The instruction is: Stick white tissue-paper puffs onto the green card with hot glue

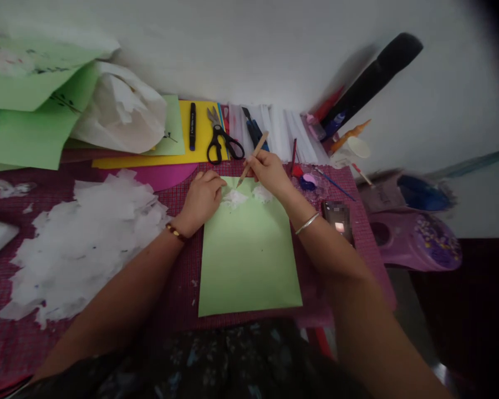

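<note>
A light green sheet of paper (249, 255) lies on the table in front of me, with two small clumps of torn white paper (235, 198) near its top edge. My right hand (268, 170) is closed around a slim wooden stick (258, 145), whose pointed lower end is just above the left clump. At the sheet's upper left corner rests my left hand (204, 198), its fingers curled and close together beside that clump. Whether those fingertips pinch anything is hidden.
A wide pile of white paper pieces (87, 249) lies to the left. Behind are black-handled scissors (217, 138), a black marker (192, 126) and a blue cutter (255, 130). On the right are a paint palette (311, 185), a thin brush (336, 184) and a phone (336, 219).
</note>
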### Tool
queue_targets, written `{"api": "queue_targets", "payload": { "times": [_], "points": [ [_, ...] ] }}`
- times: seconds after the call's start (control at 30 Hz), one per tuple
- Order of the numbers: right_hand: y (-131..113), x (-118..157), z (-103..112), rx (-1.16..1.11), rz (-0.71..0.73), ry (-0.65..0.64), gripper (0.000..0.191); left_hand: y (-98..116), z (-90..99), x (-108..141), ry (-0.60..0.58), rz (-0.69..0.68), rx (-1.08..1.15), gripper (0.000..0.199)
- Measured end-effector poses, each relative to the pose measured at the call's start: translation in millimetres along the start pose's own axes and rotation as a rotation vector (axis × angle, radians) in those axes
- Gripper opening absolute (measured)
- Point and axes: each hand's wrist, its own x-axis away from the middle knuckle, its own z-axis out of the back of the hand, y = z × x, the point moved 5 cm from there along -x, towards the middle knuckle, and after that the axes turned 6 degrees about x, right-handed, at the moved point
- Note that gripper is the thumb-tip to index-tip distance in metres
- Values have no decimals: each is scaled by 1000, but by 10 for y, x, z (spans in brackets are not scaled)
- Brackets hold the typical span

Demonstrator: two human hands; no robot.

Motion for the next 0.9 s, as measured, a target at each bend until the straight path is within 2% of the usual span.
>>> {"api": "queue_targets", "payload": {
  "times": [0.13,0.3,0.43,0.5,0.6,0.67,0.8,0.9],
  "points": [
    [46,-97,-137,73,-22,-97,25,-8,9,7,0,-10,-52,28],
    [13,-43,-256,53,-77,-220,26,3,-4,13,4,3,-63,27],
    [-11,-4,-311,41,-42,-245,25,-18,17,-6,17,33,-16,21],
    [-14,-13,-321,24,-13,-246,25,-39,62,-24,-4,45,95,15],
    [-15,-47,-286,-10,1,-220,27,-68,115,-37,-132,65,386,16],
    [-40,-49,-208,-10,31,-159,26,-78,128,-29,-222,75,511,18],
    [-137,113,30,94,165,49,23,-87,96,-14,-247,42,489,26],
    [-152,307,105,188,176,92,22,-108,19,-10,-221,81,489,25]
  ]
}}
